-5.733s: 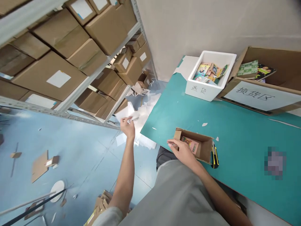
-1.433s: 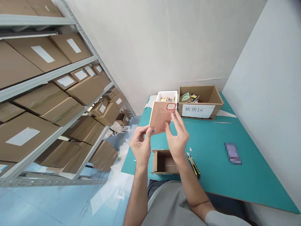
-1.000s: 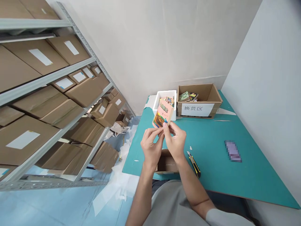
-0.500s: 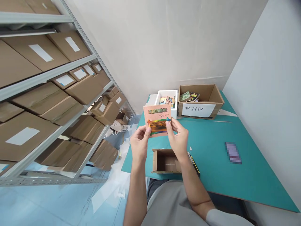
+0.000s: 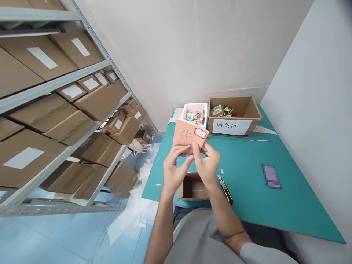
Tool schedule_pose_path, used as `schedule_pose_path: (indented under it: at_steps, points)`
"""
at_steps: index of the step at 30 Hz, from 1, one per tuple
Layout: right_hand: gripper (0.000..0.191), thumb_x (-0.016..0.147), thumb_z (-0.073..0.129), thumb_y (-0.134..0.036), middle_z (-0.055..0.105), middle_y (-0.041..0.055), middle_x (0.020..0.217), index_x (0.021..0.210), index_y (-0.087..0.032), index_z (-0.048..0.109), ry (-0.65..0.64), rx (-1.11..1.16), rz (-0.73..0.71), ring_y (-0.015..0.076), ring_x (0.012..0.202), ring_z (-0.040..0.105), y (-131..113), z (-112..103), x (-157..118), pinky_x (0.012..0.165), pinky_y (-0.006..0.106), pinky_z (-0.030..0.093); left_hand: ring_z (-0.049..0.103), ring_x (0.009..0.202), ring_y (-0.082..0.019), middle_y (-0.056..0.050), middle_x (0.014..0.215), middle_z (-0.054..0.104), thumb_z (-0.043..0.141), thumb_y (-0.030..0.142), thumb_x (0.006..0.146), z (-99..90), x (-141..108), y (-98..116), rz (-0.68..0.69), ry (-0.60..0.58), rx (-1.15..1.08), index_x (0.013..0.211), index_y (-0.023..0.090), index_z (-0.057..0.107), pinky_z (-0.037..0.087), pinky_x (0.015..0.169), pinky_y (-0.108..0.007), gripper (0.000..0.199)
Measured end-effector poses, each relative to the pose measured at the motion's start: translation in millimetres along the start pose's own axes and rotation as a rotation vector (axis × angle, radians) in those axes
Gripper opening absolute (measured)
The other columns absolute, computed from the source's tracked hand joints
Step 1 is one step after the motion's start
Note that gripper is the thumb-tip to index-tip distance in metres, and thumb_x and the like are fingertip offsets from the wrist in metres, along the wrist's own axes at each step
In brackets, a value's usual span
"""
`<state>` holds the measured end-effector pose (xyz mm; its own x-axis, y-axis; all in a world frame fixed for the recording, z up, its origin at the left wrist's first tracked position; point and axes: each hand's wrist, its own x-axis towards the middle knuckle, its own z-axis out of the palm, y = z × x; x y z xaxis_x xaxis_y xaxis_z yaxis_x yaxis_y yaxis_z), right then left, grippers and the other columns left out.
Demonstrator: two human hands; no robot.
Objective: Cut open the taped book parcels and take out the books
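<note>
A thin pink booklet (image 5: pixel 184 132) is held up over the table, tilted, its text side with a red-bordered label facing me. My right hand (image 5: pixel 206 159) grips its lower right corner, thumb on the near face and fingers behind. At the lower left edge is my left hand (image 5: pixel 176 167), its fingers stretched along the booklet's bottom and its thumb apart from them. Below both hands stands an open small cardboard box (image 5: pixel 194 187), partly covered by my right hand. A yellow and black utility knife (image 5: pixel 226 189) lies beside my right forearm.
At the back of the green table (image 5: pixel 244 176) stand a white box (image 5: pixel 204 106) of small booklets and a larger labelled carton (image 5: pixel 247 126) with several booklets inside. A blurred phone-like object (image 5: pixel 271 176) lies right. Shelves of cartons (image 5: pixel 24 163) rise left; paper scraps (image 5: pixel 121 227) litter the floor.
The booklet has been turned from its illustrated cover to the text side and now tilts. My left hand's thumb has come off it, while my right hand keeps its grip.
</note>
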<state>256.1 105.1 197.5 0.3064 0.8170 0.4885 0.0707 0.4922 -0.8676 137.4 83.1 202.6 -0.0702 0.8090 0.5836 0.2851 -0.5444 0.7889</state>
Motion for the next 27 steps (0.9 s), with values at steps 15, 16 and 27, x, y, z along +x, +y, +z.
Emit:
schedule_pose_path:
  at_steps: [15, 16, 27]
  points:
    - [0.027, 0.102, 0.071, -0.046, 0.084, 0.0086, 0.102, 0.104, -0.02, 0.079, -0.043, 0.176, 0.099, 0.023, 0.089, 0.078, 5.0, -14.6, 12.9, 0.075, 0.031, 0.063, 0.062, 0.082, -0.015, -0.005, 0.098, 0.072, 0.083, 0.031, 0.087, -26.5, 5.3, -15.9, -0.185, 0.342, -0.113, 0.092, 0.023, 0.085, 0.051, 0.072, -0.027, 0.01]
    - [0.026, 0.102, 0.071, -0.045, 0.084, 0.0082, 0.101, 0.103, -0.02, 0.079, -0.046, 0.183, 0.101, 0.0227, 0.088, 0.078, 5.1, -15.0, 12.6, 0.075, 0.031, 0.063, 0.062, 0.081, -0.015, -0.005, 0.098, 0.072, 0.083, 0.031, 0.087, -26.6, 5.3, -15.6, -0.185, 0.343, -0.121, 0.091, 0.023, 0.085, 0.051, 0.072, -0.027, 0.009]
    - [0.028, 0.1, 0.073, -0.048, 0.084, 0.0084, 0.105, 0.103, -0.022, 0.08, -0.085, 0.203, 0.121, 0.0244, 0.092, 0.079, 3.0, -14.7, 10.5, 0.077, 0.033, 0.065, 0.062, 0.078, -0.014, -0.005, 0.097, 0.073, 0.086, 0.032, 0.084, -28.3, 4.9, -19.1, -0.211, 0.329, -0.162, 0.091, 0.024, 0.086, 0.054, 0.074, -0.028, 0.01]
